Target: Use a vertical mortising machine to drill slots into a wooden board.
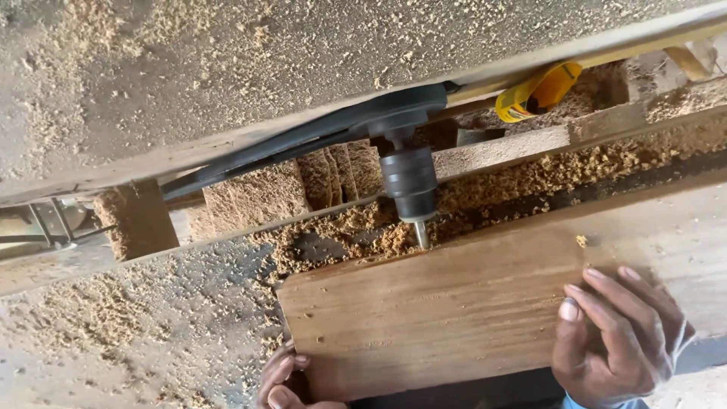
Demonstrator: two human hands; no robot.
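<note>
Brown grained plank point(447, 310), black drill chuck point(410, 185), tan sawdust point(98, 310), a yellow tool point(539, 91).

Even, warm daylight, no hard glare. Brightest on the pale surface at top of frame; darkest in the recess under the drill chuck point(410, 185). Short soft shadows. Center fairly sharp, lower left corner slightly soft, compression smear on sawdust point(363, 235).

A plank point(439, 310) lies flat on the bench point(151, 318), its far edge against the bit point(421, 233) of the chuck point(410, 184). The left hand point(284, 382) grips its near left corner; the right hand point(617, 337) presses on its right part. Sawdust point(356, 235) lies behind it, a clamp handle point(539, 91) toward the far right
</note>
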